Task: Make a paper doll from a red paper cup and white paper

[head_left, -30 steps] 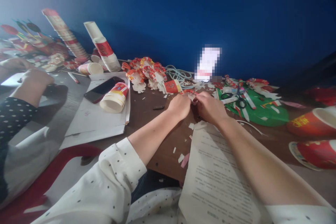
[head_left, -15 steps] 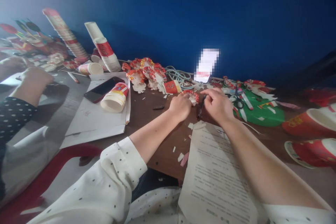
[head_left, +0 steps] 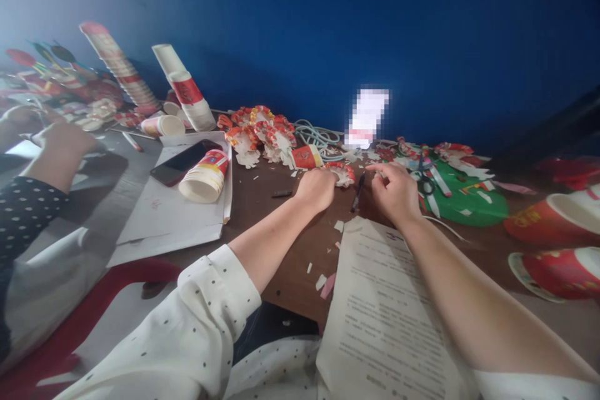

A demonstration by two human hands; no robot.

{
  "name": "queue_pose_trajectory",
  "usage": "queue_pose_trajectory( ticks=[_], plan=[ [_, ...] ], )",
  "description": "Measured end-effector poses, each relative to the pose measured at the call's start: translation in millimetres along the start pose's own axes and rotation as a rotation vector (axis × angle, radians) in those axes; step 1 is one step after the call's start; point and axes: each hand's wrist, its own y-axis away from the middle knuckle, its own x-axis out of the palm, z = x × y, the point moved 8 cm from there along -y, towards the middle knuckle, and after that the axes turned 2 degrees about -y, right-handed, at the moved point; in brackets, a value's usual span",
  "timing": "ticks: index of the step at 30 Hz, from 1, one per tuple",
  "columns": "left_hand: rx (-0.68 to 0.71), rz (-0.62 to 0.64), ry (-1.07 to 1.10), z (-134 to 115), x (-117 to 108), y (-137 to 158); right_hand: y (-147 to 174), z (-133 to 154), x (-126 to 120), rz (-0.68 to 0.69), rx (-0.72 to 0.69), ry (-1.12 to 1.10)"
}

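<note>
My left hand is closed at the near left edge of a red-and-white paper-cup flower on the brown table. Its fingertips are partly hidden behind the hand. Just right of the flower, my right hand is empty, thumb and forefinger apart and pointing left. A black pen lies between my hands. Below it, a printed sheet reaches over the table's near edge toward my lap. Several similar cut-cup flowers are heaped behind my left hand, with a red-and-white cup piece beside them.
A lit phone leans at the blue wall. Scissors lie by a green sheet at right. Stacked cups and a dark phone rest on white papers. At far left, a co-worker's hands are at work.
My right hand has drawn back slightly to the right and down, away from the flower. My left hand has shifted slightly left; the flower has barely moved.
</note>
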Motion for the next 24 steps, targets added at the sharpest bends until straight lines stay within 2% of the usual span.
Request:
queue_pose_trajectory(
  ticks=[11, 17, 24],
  plan=[
    [0.086, -0.031, 0.121, -4.5, 2.9, -1.3, 2.7, -2.2, 8.0, 0.019, -0.036, -0.024],
    [0.116, 0.006, 0.013, -11.6, 0.5, -1.1, 2.7, -9.1, 13.1, -0.008, -0.059, -0.045],
    [0.149, -0.03, -0.065, -18.0, -1.0, 0.5, 4.4, -10.2, 18.6, 0.04, -0.029, -0.049]
  ],
)
